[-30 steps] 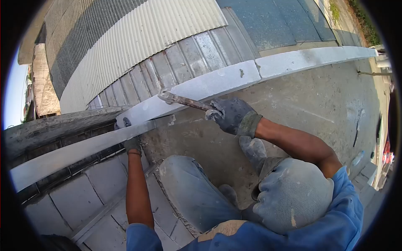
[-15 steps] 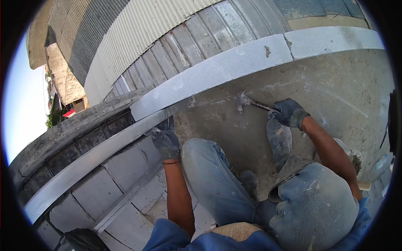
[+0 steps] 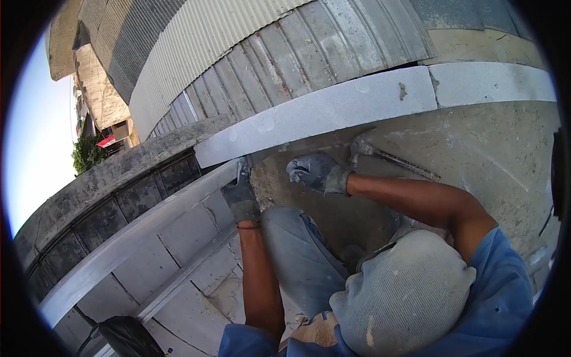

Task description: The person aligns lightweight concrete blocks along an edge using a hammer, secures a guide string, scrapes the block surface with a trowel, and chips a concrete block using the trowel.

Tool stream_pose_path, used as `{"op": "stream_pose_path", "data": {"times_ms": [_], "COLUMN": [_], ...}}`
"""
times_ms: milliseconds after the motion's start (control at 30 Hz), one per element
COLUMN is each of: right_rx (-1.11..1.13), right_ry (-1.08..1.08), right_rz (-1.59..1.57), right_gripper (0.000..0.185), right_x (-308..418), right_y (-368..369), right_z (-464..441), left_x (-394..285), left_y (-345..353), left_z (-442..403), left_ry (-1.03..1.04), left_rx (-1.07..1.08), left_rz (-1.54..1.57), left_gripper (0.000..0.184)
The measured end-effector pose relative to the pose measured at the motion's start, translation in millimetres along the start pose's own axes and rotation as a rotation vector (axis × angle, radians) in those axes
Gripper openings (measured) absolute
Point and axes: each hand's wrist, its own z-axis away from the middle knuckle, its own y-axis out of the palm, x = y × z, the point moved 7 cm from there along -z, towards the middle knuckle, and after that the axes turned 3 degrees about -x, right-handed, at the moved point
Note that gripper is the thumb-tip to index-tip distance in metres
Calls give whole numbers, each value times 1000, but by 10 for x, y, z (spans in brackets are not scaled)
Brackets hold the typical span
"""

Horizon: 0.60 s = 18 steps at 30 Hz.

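My left hand, in a dark dusty glove, is closed around the near end of a long, pale metal bar. The bar slants down to the lower left above the block wall. Just right of that end, my right hand, gloved too, hovers with curled fingers; whatever they may hold is hidden. A hammer lies on the concrete floor beyond my right forearm, head toward the row of white blocks, touched by neither hand.
White blocks form a curved-looking ledge ahead, with corrugated metal roofing beyond. Grey concrete floor spreads to the right. A block wall drops away at left, with a black bag-like thing at the bottom. My knee is close by.
My right hand has let go of the hammer, leaving it on the floor, and moved left toward the bar's end. My left hand stays at the bar. The view has shifted slightly.
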Motion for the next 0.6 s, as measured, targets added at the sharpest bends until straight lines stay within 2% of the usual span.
{"op": "stream_pose_path", "data": {"times_ms": [67,100,167,233,300,367,400,433,500,600], "right_rx": [-221,-218,-269,-240,-210,-420,-419,-396,-370,-260], "right_ry": [12,13,183,217,252,107,106,167,228,338], "right_rz": [-629,-632,-650,-660,-669,-529,-526,-800,-1074,-1217], "right_gripper": [35,35,52,57,61,56,56,51,46,41], "right_x": [-159,-67,-5,331,453,362,469,624,719,737], "right_y": [439,548,654,495,595,787,727,612,573,641], "right_z": [-252,-340,-466,-457,-479,-475,-436,-383,-355,-358], "left_x": [26,16,-54,-143,-122,-95,-86,-73,-68,-132], "left_y": [28,35,82,98,82,55,46,38,7,11], "left_z": [35,59,106,136,163,151,143,136,121,117], "left_ry": [-8,-17,-18,-20,-148,-132,-116,-115,-113,-67], "left_rx": [-6,-7,11,27,44,50,58,58,31,38], "left_rz": [63,125,106,92,44,76,104,107,58,34], "left_gripper": [29,28,26,25,24,23,23,23,21,20]}}
